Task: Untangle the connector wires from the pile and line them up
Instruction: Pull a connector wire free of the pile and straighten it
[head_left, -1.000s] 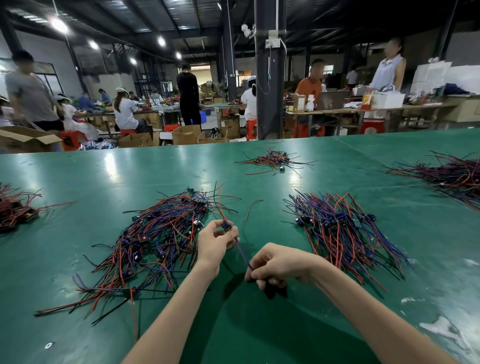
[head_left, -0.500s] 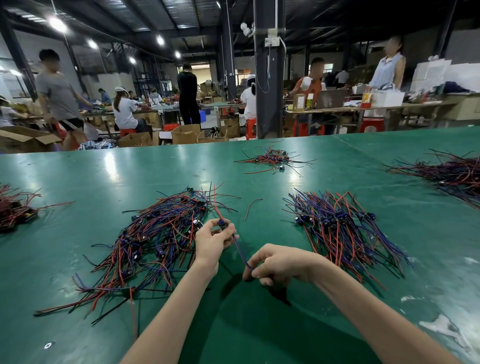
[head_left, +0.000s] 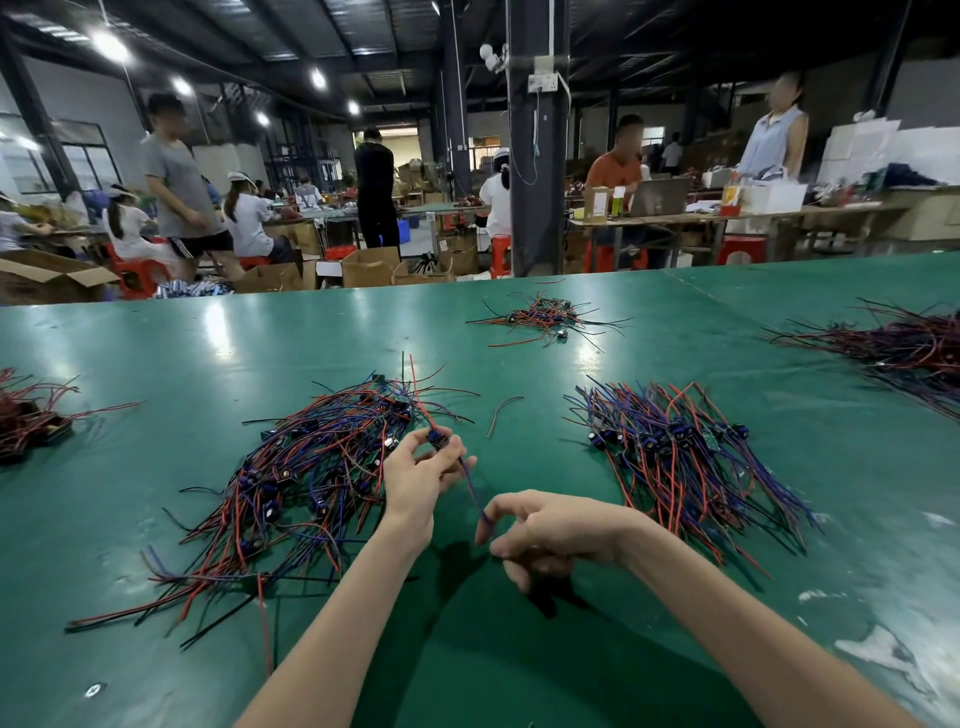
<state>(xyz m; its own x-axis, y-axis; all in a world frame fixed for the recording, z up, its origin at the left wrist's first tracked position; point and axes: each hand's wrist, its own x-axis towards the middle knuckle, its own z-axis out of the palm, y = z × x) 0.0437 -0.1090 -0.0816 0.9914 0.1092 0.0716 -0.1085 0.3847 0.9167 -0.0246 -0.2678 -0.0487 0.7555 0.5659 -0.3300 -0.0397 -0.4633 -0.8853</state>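
A tangled pile of red, blue and black connector wires lies on the green table, left of centre. A tidier, lined-up bunch of wires lies to the right. My left hand pinches the small dark connector of one connector wire just right of the pile. Its blue lead runs down and right to my right hand, whose thumb and forefinger pinch the lead's end. The red lead rises from the connector toward the pile.
A loose short wire lies between the two bunches. More wire heaps sit at the far centre, far right and left edge. People and cardboard boxes stand beyond the table's far edge.
My right hand has loosened, its fingers uncurling and sliding along the blue lead to its end. My left hand has lifted the connector slightly. A person in the left background walked right.
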